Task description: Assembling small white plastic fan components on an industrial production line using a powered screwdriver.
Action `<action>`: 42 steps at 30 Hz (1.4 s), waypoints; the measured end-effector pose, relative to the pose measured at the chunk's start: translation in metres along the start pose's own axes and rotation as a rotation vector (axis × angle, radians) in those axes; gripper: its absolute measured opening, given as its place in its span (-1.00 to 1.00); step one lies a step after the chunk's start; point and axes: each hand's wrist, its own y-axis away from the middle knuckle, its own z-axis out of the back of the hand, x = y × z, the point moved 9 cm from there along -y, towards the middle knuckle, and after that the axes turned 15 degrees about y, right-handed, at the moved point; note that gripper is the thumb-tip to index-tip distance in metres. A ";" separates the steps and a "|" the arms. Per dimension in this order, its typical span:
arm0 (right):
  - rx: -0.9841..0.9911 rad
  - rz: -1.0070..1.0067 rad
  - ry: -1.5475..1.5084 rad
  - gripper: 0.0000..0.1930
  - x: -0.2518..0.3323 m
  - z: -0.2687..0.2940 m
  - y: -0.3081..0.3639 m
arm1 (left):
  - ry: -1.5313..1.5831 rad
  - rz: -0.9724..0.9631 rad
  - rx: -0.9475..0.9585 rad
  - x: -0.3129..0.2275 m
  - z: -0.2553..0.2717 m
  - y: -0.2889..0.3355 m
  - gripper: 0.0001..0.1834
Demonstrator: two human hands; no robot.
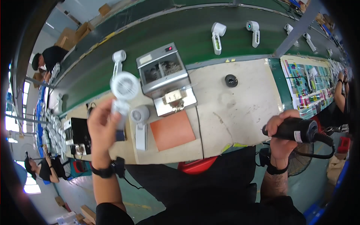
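My left hand (103, 129) is closed round the handle of a white handheld fan (125, 85), its round grille raised over the left part of the bench. In my right hand (282, 131) is a black electric screwdriver (300, 129) with a thick cord, gripped at the right end of the bench; its tip points left. A second white handheld fan (141, 127) lies beside my left hand, next to an orange mat (172, 130). Between my hands, farther back, stands a grey screw feeder (164, 75) with many small screws behind its clear window.
A black ring-shaped part (231, 80) lies on the bench top (243, 108). Behind runs a green conveyor belt (180, 33) carrying several white fans. A metal post (300, 28) rises at the back right. Other people work at left and far right.
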 end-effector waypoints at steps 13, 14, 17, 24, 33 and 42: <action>0.351 0.252 -0.414 0.01 0.108 -0.213 -0.023 | -0.314 -0.235 0.215 0.024 -0.122 0.086 -0.75; 0.350 0.259 -0.368 -0.01 0.104 -0.227 -0.023 | -0.375 -0.281 0.196 0.025 -0.123 0.087 -0.79; 0.344 0.313 -0.346 -0.13 0.096 -0.263 -0.020 | -0.392 -0.271 0.174 0.028 -0.124 0.088 -0.83; 0.372 0.279 -0.342 -0.20 0.063 -0.283 -0.015 | -0.380 -0.295 0.158 0.020 -0.119 0.091 -0.67; 0.396 0.185 -0.501 -0.19 0.063 -0.257 0.002 | -0.355 -0.137 0.148 0.046 -0.113 0.086 -0.58; 0.431 0.160 -0.296 -0.07 0.057 -0.249 0.014 | -0.326 -0.149 0.133 0.047 -0.113 0.086 -0.59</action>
